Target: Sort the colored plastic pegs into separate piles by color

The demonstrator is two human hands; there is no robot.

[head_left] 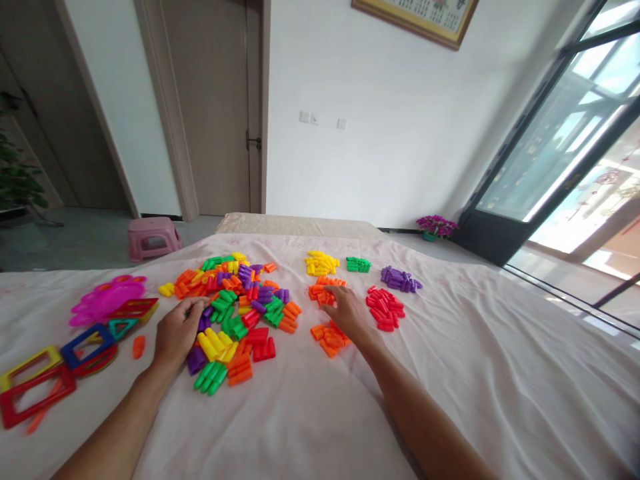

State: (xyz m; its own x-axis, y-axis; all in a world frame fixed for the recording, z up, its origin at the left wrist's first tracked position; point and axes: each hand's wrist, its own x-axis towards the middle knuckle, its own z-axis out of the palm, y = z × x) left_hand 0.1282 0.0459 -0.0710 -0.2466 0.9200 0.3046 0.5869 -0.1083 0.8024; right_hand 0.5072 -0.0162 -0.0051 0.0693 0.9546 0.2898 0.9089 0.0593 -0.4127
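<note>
My left hand (177, 328) rests at the left edge of a mixed pile of plastic building pieces (239, 299) in green, orange, purple, red and yellow. Its fingers are curled together, and whatever they may pinch is hidden. My right hand (346, 309) reaches over an orange group (320, 291), thumb and fingers apart at its edge, with nothing visible between them. Nearer to me lies a second orange group (330, 339). Around that hand are sorted groups: yellow pieces (321, 263), green pieces (359, 265), purple pieces (401, 279) and red pieces (385, 309).
A pink flower-shaped plastic item (107, 299) lies at the left, beside coloured frame tiles (37, 393) and a loose orange piece (139, 347). A pale wrinkled cloth (475, 373) covers the table. Beyond its far left edge stands a pink stool (154, 238).
</note>
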